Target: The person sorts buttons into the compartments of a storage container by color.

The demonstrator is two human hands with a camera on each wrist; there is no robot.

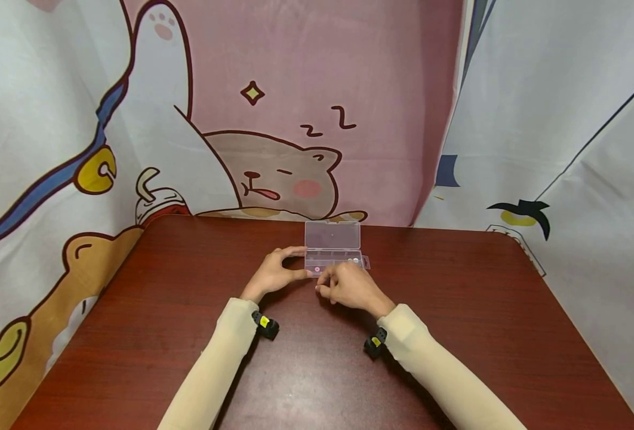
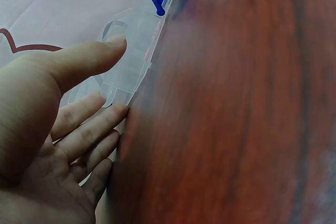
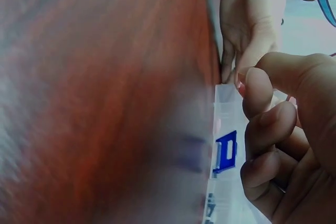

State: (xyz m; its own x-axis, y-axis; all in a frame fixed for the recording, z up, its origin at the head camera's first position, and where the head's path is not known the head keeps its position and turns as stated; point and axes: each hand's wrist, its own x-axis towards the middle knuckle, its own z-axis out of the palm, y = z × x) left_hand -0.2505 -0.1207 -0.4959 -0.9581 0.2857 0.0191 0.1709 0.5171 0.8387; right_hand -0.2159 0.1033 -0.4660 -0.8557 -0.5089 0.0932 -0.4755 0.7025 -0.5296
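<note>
A clear plastic compartment box (image 1: 325, 255) stands near the table's back edge, its see-through lid (image 1: 332, 235) raised behind it. Small pink and white pieces (image 1: 354, 261) lie in some compartments. My left hand (image 1: 274, 273) holds the box's left end, thumb at the near corner and forefinger at the far one. Over the near side of the box, my right hand (image 1: 349, 286) pinches a tiny pink piece (image 3: 241, 88) between thumb and forefinger; its shape is mostly hidden. A blue latch (image 3: 226, 152) shows on the box's front in the right wrist view.
The box rests on a reddish-brown wooden table (image 1: 317, 364). A printed cloth (image 1: 381, 107) with cartoon animals hangs right behind the table, and more cloth hangs at both sides. Each wrist carries a small black camera (image 1: 265, 325).
</note>
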